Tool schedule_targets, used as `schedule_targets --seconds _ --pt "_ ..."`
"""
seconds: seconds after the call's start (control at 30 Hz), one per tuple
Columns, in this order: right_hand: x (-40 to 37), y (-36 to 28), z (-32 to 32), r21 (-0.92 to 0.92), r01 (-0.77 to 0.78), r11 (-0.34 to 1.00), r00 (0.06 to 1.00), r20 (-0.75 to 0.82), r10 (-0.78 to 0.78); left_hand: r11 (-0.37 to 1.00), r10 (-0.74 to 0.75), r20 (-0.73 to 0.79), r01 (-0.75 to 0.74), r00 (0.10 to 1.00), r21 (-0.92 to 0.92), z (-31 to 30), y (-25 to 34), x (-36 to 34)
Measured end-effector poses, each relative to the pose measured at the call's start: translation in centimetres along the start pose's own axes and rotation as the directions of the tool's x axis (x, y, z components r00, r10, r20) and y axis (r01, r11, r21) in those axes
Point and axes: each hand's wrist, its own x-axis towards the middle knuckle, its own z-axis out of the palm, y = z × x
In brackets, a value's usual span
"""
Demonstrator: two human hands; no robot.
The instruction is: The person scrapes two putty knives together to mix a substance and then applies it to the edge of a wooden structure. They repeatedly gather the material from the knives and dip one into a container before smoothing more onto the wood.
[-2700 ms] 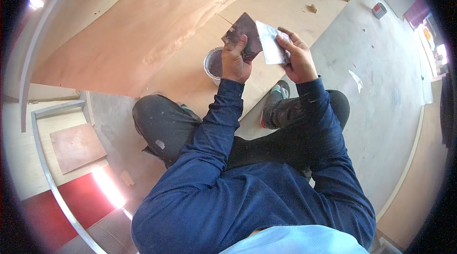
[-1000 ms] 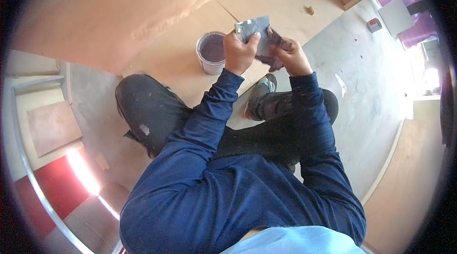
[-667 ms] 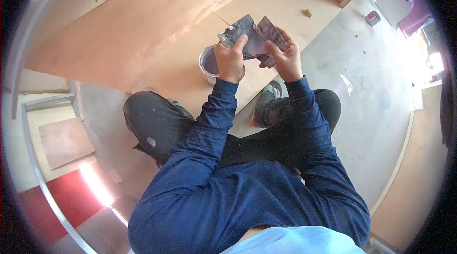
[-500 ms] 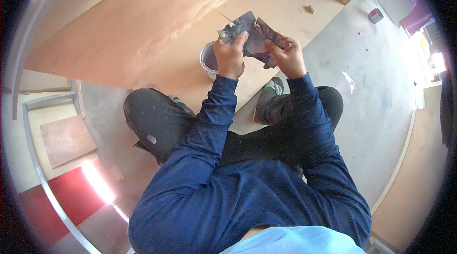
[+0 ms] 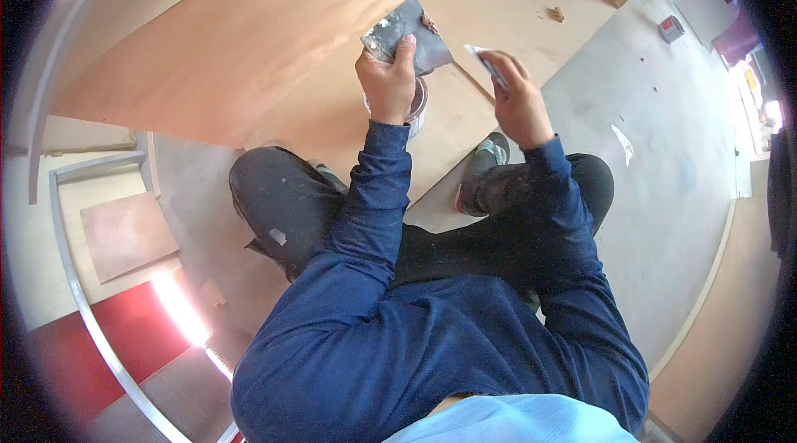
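My left hand (image 5: 388, 82) grips a grey, smeared flat plate (image 5: 423, 43), its thumb lying on top. Brownish paste clings near the plate's upper edge. Partly hidden behind that hand and plate is a round bucket (image 5: 418, 102). To the right, apart from the plate, my right hand (image 5: 519, 102) is closed around a thin flat blade (image 5: 488, 65), which is seen nearly edge-on and slightly blurred.
A long pinkish wooden panel (image 5: 224, 53) slants across the upper left. On the right, a small tin (image 5: 671, 28) stands on the grey floor (image 5: 614, 219). A brown scrap (image 5: 555, 15) lies on the board ahead. A metal frame (image 5: 79, 293) is at the left.
My right hand has moved away from the plate to the right, with the thin blade turned nearly edge-on. The plate in my left hand has shifted slightly up and left.
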Motion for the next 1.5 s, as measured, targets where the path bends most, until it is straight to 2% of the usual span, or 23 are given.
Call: schedule_targets --seconds 0.07,0.13,0.2,0.23,0.27,0.33,0.47,0.53,0.6,0.93,1.03,1.23,1.27,1.33,1.37,1.43,1.47,1.5 --pt "-0.4 -0.8 0.8 -0.171 0.306 0.937 0.946 -0.055 -0.319 1.0 0.004 -0.019 -0.004 1.0 -0.011 -0.1 0.2 0.2" --pt "-1.4 0.5 1.6 -0.239 0.303 0.923 0.947 -0.032 -0.32 0.999 0.011 -0.069 -0.015 0.998 -0.052 0.3 0.3 -0.5" --pt "-1.5 -0.6 2.8 -0.48 0.302 0.823 0.94 0.006 -0.341 0.999 0.008 -0.047 -0.009 0.999 -0.035 -0.2 0.6 -0.1" --pt "-1.4 -1.1 3.0 -0.512 0.273 0.814 0.95 0.014 -0.31 1.0 0.013 -0.03 -0.014 0.999 -0.022 -0.4 0.7 0.1" --pt "-1.3 -1.4 3.3 -0.515 0.269 0.814 0.952 0.014 -0.305 1.0 0.008 -0.026 -0.009 1.0 -0.024 -0.6 0.5 0.5" --pt "-1.2 -1.6 3.9 -0.537 0.254 0.804 0.952 -0.008 -0.307 0.983 0.151 0.032 -0.153 0.988 0.102 -1.3 -0.1 1.4" --pt "-0.8 -2.1 5.3 -0.547 0.228 0.806 0.939 -0.095 -0.331 0.982 0.169 0.102 -0.176 0.98 0.07 -2.0 0.6 2.4" --pt "-0.3 -2.4 5.4 -0.544 0.222 0.809 0.944 -0.089 -0.319 0.955 0.205 0.211 -0.243 0.956 0.172 -2.6 1.2 3.0" --pt "-2.0 -0.3 4.8 -0.549 0.246 0.798 0.925 -0.112 -0.363 0.955 0.194 0.254 -0.241 0.948 0.17 -1.6 1.4 0.9" --pt "-1.5 -0.5 4.9 -0.536 0.232 0.812 0.891 -0.218 -0.399 0.969 0.086 0.465 -0.183 0.881 0.167 -2.2 4.9 0.6" --pt "-1.4 -0.7 4.5 -0.545 0.225 0.807 0.889 -0.225 -0.4 0.964 0.022 0.504 -0.151 0.863 0.218 -2.7 4.8 0.7" --pt "-0.3 0.2 3.9 -0.595 0.22 0.773 0.874 -0.232 -0.428 0.976 0.017 0.515 -0.126 0.857 0.178 -3.0 3.8 0.9" --pt "0.0 0.1 3.7 -0.595 0.214 0.775 0.851 -0.276 -0.447 0.976 0.02 0.517 -0.128 0.856 0.175 -3.1 3.6 0.9" --pt "0.5 -0.2 3.0 -0.57 0.17 0.804 0.812 -0.382 -0.442 0.981 -0.026 0.622 -0.098 0.783 0.165 -3.4 3.0 0.9" --pt "1.0 -0.1 2.4 -0.556 0.168 0.814 0.787 -0.422 -0.45 0.982 -0.02 0.621 -0.1 0.784 0.158 -3.2 3.1 0.8" --pt "1.7 0.2 0.3 -0.52 0.182 0.835 0.765 -0.459 -0.452 0.94 -0.049 0.587 -0.161 0.808 0.3 -2.4 3.3 0.6" --pt "1.8 0.1 -0.8 -0.538 0.174 0.825 0.759 -0.46 -0.461 0.946 -0.035 0.597 -0.166 0.802 0.279 -2.0 3.0 0.6" --pt "1.8 0.1 -2.0 -0.473 0.204 0.857 0.721 -0.52 -0.458 0.951 0.053 0.51 -0.2 0.859 0.238 -2.0 2.2 0.6"
